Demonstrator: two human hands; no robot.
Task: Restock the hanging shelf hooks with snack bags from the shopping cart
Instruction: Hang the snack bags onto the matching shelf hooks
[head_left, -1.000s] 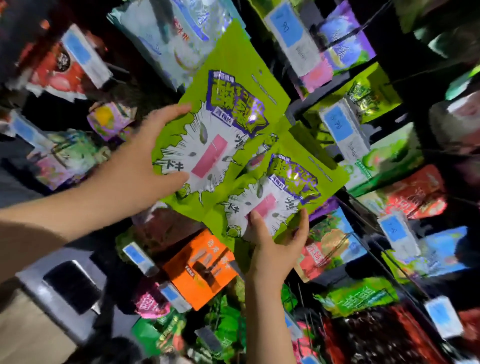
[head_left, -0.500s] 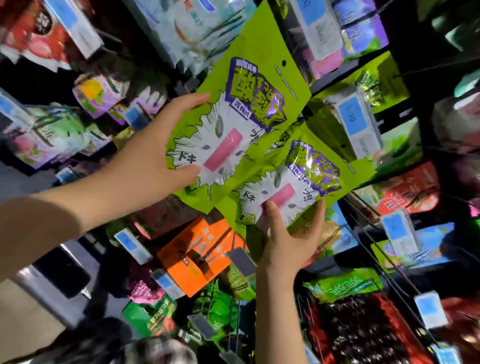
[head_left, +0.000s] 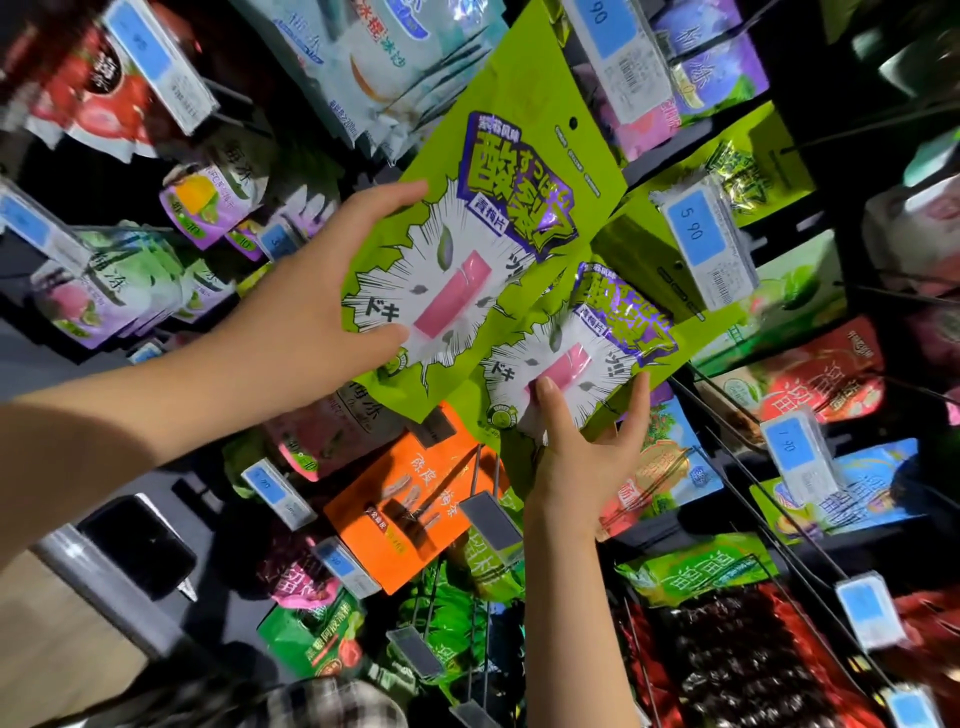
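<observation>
**Q:** Hands, as of this entry?

**Me:** My left hand (head_left: 322, 306) grips the upper bag (head_left: 498, 208) at its left edge. The thumb lies across the front and the forefinger is stretched along the top side. My right hand (head_left: 582, 457) pinches the lower bag (head_left: 587, 343) by its bottom edge, thumb on the front and fingers wrapped round behind.

**Q:** What changed in the last second?

**Me:** Both bags have gone up and to the right across the shelf (head_left: 789, 228). The lower bag's top strip was short of the 5.90 tag (head_left: 698, 234). It now lies just beside the tag and partly in its shadow, with the hang hole near the tag's lower left corner. The upper bag overlaps the lower one as before. Its hole is free, with no hook through it.

**Q:** Meaning for the restock?

**Me:** Judgement only: the lower bag is lined up for the hook behind that tag but is not yet threaded. I cannot see the hook tip. The next move would be to ease the hole onto the tip, slide the bag back, then hang the upper bag. One risk is that the overlap drags the upper bag along.

**Q:** Cart?

**Me:** Not in view.
</observation>
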